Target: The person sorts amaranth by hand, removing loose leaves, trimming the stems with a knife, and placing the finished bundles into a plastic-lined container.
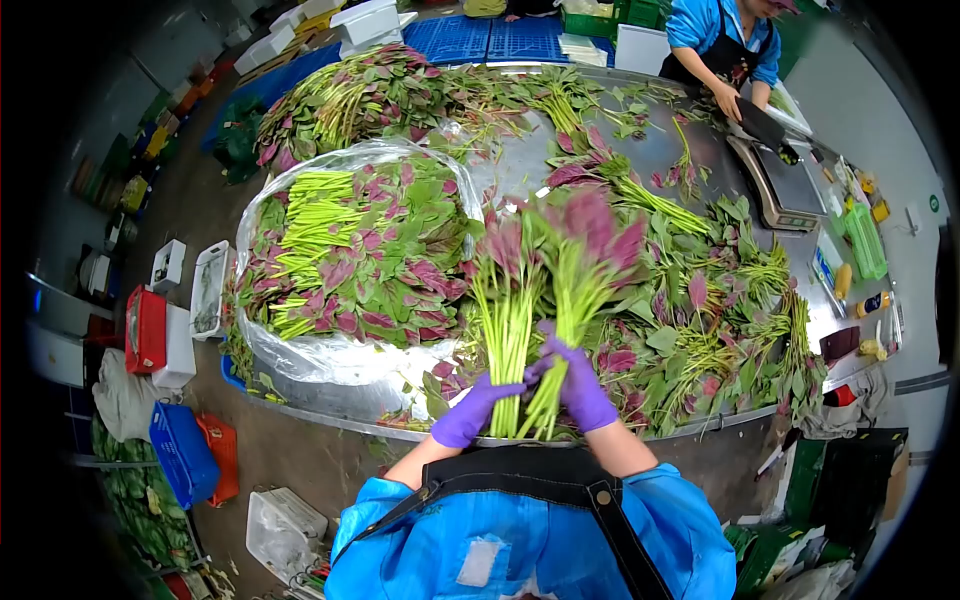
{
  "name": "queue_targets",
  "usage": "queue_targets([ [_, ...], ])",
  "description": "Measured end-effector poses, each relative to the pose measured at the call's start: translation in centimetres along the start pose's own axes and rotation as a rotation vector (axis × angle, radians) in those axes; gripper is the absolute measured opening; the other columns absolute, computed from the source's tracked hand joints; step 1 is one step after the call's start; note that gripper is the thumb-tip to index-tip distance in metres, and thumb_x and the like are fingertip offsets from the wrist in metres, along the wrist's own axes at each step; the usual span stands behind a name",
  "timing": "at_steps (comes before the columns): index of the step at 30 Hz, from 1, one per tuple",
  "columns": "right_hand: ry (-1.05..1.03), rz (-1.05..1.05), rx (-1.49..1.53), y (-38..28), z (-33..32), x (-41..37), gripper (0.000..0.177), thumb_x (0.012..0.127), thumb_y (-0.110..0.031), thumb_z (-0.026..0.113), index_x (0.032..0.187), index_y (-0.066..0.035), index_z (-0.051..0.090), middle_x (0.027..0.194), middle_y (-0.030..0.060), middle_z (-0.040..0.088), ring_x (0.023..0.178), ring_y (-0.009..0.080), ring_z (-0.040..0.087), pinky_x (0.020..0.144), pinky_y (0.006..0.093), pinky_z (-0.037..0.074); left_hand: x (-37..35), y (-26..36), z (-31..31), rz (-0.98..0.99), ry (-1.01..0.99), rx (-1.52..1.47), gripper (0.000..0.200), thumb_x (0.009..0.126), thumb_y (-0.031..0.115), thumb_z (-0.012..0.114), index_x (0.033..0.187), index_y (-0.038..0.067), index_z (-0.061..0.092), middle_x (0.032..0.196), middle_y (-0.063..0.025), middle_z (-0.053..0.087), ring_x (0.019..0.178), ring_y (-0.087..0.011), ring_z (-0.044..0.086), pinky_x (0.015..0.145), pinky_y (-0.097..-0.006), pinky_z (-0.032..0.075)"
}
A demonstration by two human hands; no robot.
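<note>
Both of my hands wear purple gloves and are at the near edge of the metal table. My left hand (478, 408) is closed around the stems of a bunch of amaranth greens (503, 310), held upright with its leaves away from me. Beside it, my right hand (578, 385) grips a second bunch of amaranth greens (575, 300), whose purple-red tops are blurred. The two hands nearly touch at the fingers. To the left, a clear plastic bag (330, 368) lies open around stacked bunches of red and green amaranth (380, 250).
Loose greens (690, 350) cover the table's right side, and a big heap (350, 100) lies at the far left. A weighing scale (785, 195) stands at the right, near a co-worker (720, 50) holding something dark. Crates, including a blue one (185, 455), sit on the floor left.
</note>
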State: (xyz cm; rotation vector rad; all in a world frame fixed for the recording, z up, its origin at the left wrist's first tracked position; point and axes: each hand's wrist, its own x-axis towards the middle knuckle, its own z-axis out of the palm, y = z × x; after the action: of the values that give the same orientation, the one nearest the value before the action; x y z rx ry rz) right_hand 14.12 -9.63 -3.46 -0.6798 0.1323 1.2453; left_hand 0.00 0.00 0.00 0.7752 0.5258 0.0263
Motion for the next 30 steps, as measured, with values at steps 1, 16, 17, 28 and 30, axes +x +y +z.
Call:
queue_targets([
  [1,0.045,0.051,-0.017,2.8,-1.6,0.9,0.039,0.082,-0.017,0.061,0.116,-0.005,0.047,0.077,0.0018,0.055,0.061,0.0107,0.052,0.056,0.0264,0.047,-0.8,-1.1,0.2,0.003,0.047,-0.054,0.036,0.082,0.007,0.058,0.116,0.002,0.047,0.106,-0.0067,0.056,0.097,-0.0177,0.057,0.084,-0.0264,0.046],
  [16,0.151,0.196,-2.206,-3.2,2.2,-0.9,0.059,0.079,-0.06,0.046,0.087,-0.003,0.062,0.074,0.0176,0.061,0.067,0.0324,0.06,0.065,0.0401,0.047,0.9,-4.7,-0.8,-0.17,0.101,-0.046,0.043,0.071,0.0,0.06,0.112,0.0,0.047,0.093,-0.0104,0.061,0.073,-0.0173,0.059,0.064,-0.0283,0.049],
  [17,0.146,0.199,-2.209,-3.3,2.4,-0.4,0.059,0.079,-0.06,0.046,0.087,-0.003,0.062,0.074,0.0176,0.061,0.067,0.0324,0.06,0.065,0.0401,0.047,1.0,-5.2,-1.2,-0.168,0.104,-0.05,0.043,0.071,0.0,0.06,0.112,0.0,0.047,0.093,-0.0104,0.061,0.073,-0.0173,0.059,0.064,-0.0283,0.049],
  [28,-0.074,-0.224,-1.679,-1.5,0.6,2.5,0.026,0.076,-0.032,0.062,0.083,-0.007,0.062,0.061,0.0088,0.059,0.056,0.0233,0.058,0.055,0.0338,0.045,0.7,-6.4,-1.2,-0.111,0.225,0.055,0.04,0.07,-0.006,0.059,0.109,-0.004,0.048,0.09,-0.0148,0.062,0.07,-0.0192,0.061,0.062,-0.0294,0.051],
  [30,-0.358,0.214,-1.484,-2.7,0.8,-0.2,0.025,0.079,-0.031,0.06,0.08,-0.006,0.062,0.057,0.0055,0.057,0.052,0.0168,0.055,0.053,0.0307,0.044,0.6,-6.0,-1.1,-0.118,0.238,0.037,0.04,0.07,-0.006,0.059,0.108,-0.003,0.049,0.09,-0.0143,0.062,0.07,-0.019,0.061,0.062,-0.0292,0.051],
])
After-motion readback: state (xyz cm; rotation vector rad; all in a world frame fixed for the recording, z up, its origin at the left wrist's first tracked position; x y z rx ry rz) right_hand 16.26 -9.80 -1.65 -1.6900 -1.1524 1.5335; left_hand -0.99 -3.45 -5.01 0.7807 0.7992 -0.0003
